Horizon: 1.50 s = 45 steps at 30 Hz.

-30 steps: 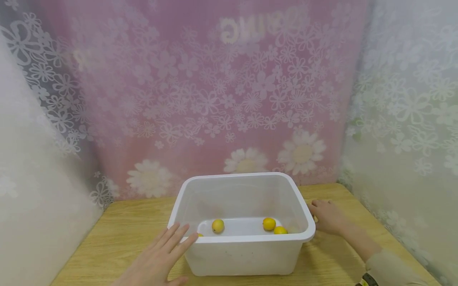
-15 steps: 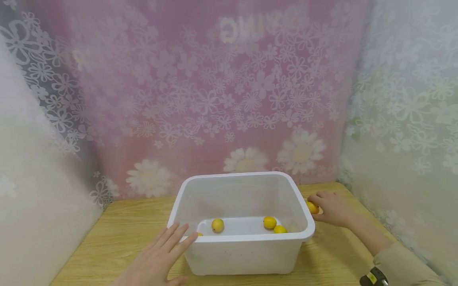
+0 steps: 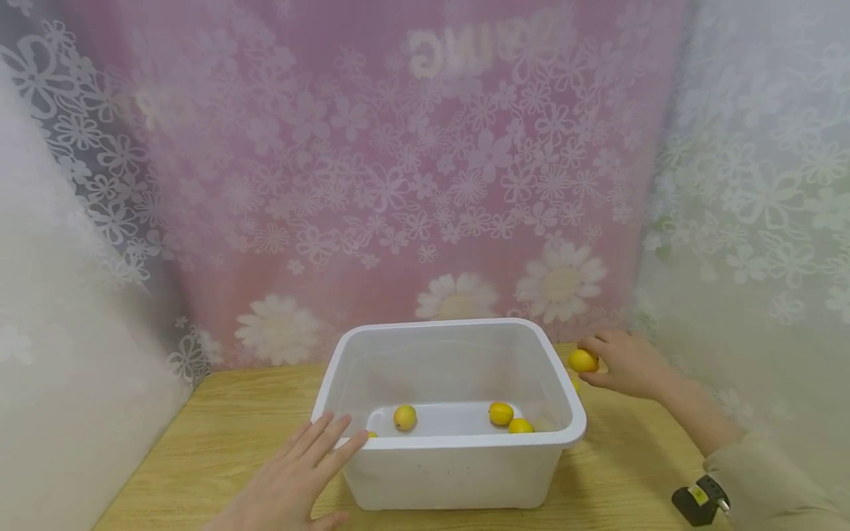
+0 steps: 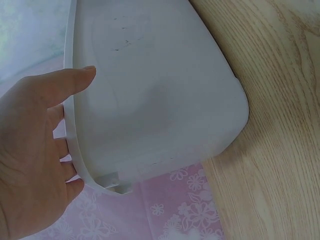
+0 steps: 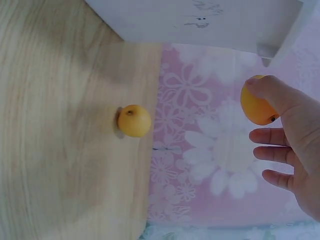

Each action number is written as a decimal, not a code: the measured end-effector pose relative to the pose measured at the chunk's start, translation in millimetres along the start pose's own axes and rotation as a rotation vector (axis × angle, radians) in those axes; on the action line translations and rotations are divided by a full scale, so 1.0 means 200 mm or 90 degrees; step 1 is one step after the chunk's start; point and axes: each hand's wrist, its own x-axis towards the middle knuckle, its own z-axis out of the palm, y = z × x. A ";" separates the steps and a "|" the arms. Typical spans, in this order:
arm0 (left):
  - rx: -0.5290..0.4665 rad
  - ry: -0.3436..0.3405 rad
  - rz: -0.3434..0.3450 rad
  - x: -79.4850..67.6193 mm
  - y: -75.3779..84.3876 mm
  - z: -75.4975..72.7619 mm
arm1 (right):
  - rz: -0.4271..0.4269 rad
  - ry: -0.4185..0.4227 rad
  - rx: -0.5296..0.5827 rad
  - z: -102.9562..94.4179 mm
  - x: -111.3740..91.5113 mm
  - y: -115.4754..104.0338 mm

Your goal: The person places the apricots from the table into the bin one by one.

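My right hand (image 3: 631,363) pinches a small, smooth yellow fruit (image 3: 583,361) between thumb and fingers, raised beside the far right corner of the white plastic tub (image 3: 451,472). In the right wrist view this fruit (image 5: 256,106) has a dark stem end, and three fingers lie below it. A second yellow fruit (image 5: 134,120) rests on the table; the head view shows only a sliver of it. Several like fruits lie inside the tub, one at left (image 3: 405,417), others at right (image 3: 501,413). My left hand (image 3: 292,472) rests with straight, spread fingers on the tub's near left rim.
The tub stands on a wood-grain table (image 3: 199,442). A pink flowered curtain (image 3: 398,184) hangs behind it, with pale curtains at left (image 3: 66,332) and right (image 3: 744,295). A dark strap device (image 3: 700,500) sits at my right wrist.
My right hand has come up from the table beside the tub, lifting the yellow fruit. Another fruit now shows beneath it. The left hand and the tub have stayed in place.
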 end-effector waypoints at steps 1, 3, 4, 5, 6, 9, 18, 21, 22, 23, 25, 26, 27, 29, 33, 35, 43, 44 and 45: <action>0.000 -0.002 -0.001 0.00 0.00 0.00 | 0.000 -0.002 0.004 -0.01 0.01 0.00; 0.000 -0.005 0.000 0.00 0.00 0.00 | 0.000 -0.006 0.011 -0.04 0.02 0.01; 0.001 -0.007 -0.001 0.00 0.00 0.00 | 0.000 -0.007 0.010 -0.05 0.03 0.01; 0.000 -0.008 -0.002 0.00 0.00 0.00 | 0.000 -0.009 0.006 -0.06 0.04 0.01; 0.000 -0.007 -0.002 0.00 0.00 0.00 | -0.001 -0.011 0.005 -0.08 0.04 0.02; -0.001 -0.008 -0.002 0.00 0.00 0.00 | -0.005 -0.013 -0.001 -0.12 0.07 0.02; 0.003 -0.001 -0.004 0.00 0.01 0.00 | -0.026 0.002 -0.025 -0.23 0.17 0.00; 0.009 0.003 -0.001 0.00 0.00 0.01 | -0.035 0.005 -0.029 -0.26 0.20 -0.03; 0.012 0.005 -0.001 0.00 0.00 0.01 | -0.036 0.003 -0.031 -0.26 0.21 -0.03; 0.013 0.005 0.000 0.00 0.00 0.01 | -0.038 -0.001 -0.032 -0.27 0.22 -0.04; 0.013 0.005 -0.001 0.00 0.00 0.01 | -0.040 -0.010 -0.031 -0.29 0.24 -0.07; 0.012 0.005 -0.003 0.00 0.00 0.01 | -0.042 -0.015 -0.028 -0.30 0.25 -0.08; 0.011 0.003 -0.004 0.00 0.00 0.01 | -0.041 -0.021 -0.024 -0.31 0.26 -0.09; 0.010 0.001 -0.007 0.00 0.00 0.01 | -0.042 -0.029 -0.014 -0.32 0.28 -0.11; 0.010 -0.002 -0.012 0.00 0.01 0.01 | -0.055 -0.034 0.005 -0.31 0.32 -0.15; 0.010 -0.003 -0.011 0.00 0.01 0.01 | -0.067 -0.032 0.012 -0.29 0.33 -0.16; -0.019 -0.032 -0.023 0.00 0.01 -0.01 | -0.065 -0.052 0.023 -0.23 0.38 -0.21; -0.021 -0.036 -0.025 0.00 0.01 -0.01 | -0.064 -0.057 0.024 -0.23 0.38 -0.21; -0.023 -0.041 -0.028 0.00 0.01 -0.01 | -0.063 -0.062 0.025 -0.22 0.39 -0.22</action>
